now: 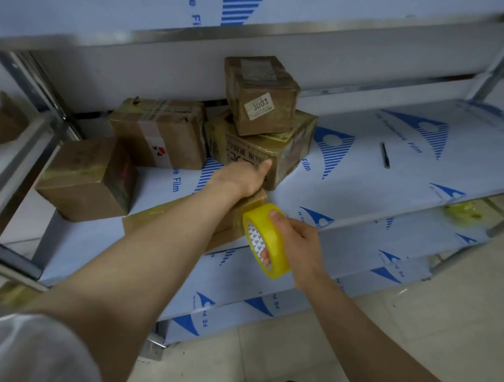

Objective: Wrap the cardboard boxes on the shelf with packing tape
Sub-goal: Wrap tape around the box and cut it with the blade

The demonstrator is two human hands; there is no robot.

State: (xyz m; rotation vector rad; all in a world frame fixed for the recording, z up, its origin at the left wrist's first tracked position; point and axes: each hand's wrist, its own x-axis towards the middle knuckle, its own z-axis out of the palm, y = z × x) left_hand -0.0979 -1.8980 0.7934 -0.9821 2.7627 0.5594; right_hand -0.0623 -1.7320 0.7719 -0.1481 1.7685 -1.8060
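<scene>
My right hand (pixel 297 244) grips the tape roll (pixel 266 240); my left hand (pixel 242 177) presses the front box (pixel 232 216). Boxes at twelve o'clock (pixel 260 94) look taped; this wrap is unfinished.

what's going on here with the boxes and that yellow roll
A person is taping up cardboard boxes on a metal shelf. The left hand presses down on a flat box at the shelf's front edge, while the right hand grips a yellow roll of tape right beside that box. Four more boxes sit behind, one with a 3003 label stacked on another. A dark pen lies further right on the shelf.
</scene>
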